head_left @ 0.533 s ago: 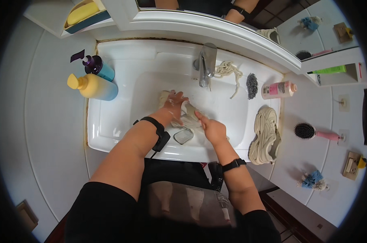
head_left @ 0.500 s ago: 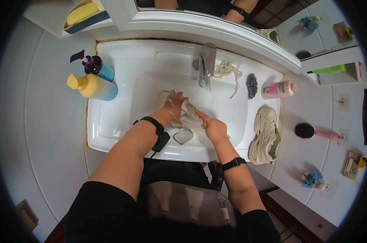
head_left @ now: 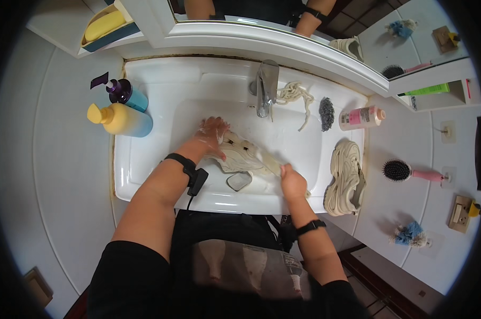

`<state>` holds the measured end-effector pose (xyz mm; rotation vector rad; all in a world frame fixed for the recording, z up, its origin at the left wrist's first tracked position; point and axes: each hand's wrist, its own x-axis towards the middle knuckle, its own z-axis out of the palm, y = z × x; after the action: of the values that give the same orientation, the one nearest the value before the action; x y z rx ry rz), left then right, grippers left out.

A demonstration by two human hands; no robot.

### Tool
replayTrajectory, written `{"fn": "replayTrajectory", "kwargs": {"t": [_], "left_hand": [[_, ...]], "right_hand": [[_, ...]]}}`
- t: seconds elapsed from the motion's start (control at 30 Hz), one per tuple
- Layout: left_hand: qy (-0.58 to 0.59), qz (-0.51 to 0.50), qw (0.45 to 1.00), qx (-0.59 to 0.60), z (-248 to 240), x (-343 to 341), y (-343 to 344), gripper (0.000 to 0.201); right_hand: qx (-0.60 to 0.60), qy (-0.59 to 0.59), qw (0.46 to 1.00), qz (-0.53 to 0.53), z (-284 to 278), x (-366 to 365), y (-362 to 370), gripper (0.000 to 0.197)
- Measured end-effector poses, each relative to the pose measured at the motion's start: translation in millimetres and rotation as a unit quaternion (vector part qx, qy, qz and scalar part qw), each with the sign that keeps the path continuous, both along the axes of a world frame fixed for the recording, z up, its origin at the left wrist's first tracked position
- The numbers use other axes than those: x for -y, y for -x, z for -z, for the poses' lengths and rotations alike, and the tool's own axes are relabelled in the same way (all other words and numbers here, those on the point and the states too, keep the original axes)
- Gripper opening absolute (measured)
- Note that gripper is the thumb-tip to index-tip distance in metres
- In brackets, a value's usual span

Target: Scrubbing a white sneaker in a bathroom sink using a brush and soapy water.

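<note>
A cream sneaker (head_left: pixel 237 158) without laces lies wet in the white sink (head_left: pixel 160 165), its dark eyelets showing. My left hand (head_left: pixel 213 135), streaked with suds, grips its left end, with fingers on the far side and thumb on the near side. At the other end, my right hand (head_left: pixel 293 183) is closed on a flat, long beige piece (head_left: pixel 272 164) that reaches over the shoe; its kind is blurred. A rounded, greyish see-through piece (head_left: pixel 239 181), like a small dish, rests beside the shoe's near edge.
A chrome faucet (head_left: pixel 267 87) rises behind the shoe. Cream laces (head_left: pixel 293 95), a steel wool pad (head_left: pixel 326 114), a pink-labelled bottle (head_left: pixel 361 118) and another cream sneaker (head_left: pixel 345 178) stand along the right. Yellow-blue (head_left: pixel 126 119) and purple-blue (head_left: pixel 129 94) pump bottles are at left.
My left hand has shifted left along the sneaker, uncovering its eyelets. My right hand has moved right and toward me with the beige piece.
</note>
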<state>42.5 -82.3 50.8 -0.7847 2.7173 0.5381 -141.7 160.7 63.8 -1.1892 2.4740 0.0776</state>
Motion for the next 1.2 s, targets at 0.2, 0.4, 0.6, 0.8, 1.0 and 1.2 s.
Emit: {"fn": "replayTrajectory", "kwargs": {"t": [0.2,0.4,0.6,0.8,1.0,1.2], "left_hand": [[-0.134,-0.033,0.988,0.072,-13,7,14,0.107],[-0.137,-0.063,0.984,0.092,-19,5,13,0.106],[-0.159,-0.064,0.983,0.069,-15,7,11,0.107],[-0.153,-0.063,0.984,0.064,-11,5,13,0.107],[-0.147,-0.071,0.985,0.055,-9,3,13,0.103],[-0.127,-0.053,0.988,0.072,-14,4,14,0.101]], "right_hand": [[0.010,0.022,0.996,-0.083,-6,96,-36,0.034],[-0.004,0.017,1.000,-0.016,-1,30,4,0.039],[-0.025,-0.057,0.997,0.050,8,-11,17,0.042],[0.005,-0.010,1.000,0.009,-7,72,-18,0.043],[0.028,-0.024,0.999,-0.005,-12,68,-9,0.045],[0.011,-0.077,0.996,0.054,-3,-5,18,0.047]]}}
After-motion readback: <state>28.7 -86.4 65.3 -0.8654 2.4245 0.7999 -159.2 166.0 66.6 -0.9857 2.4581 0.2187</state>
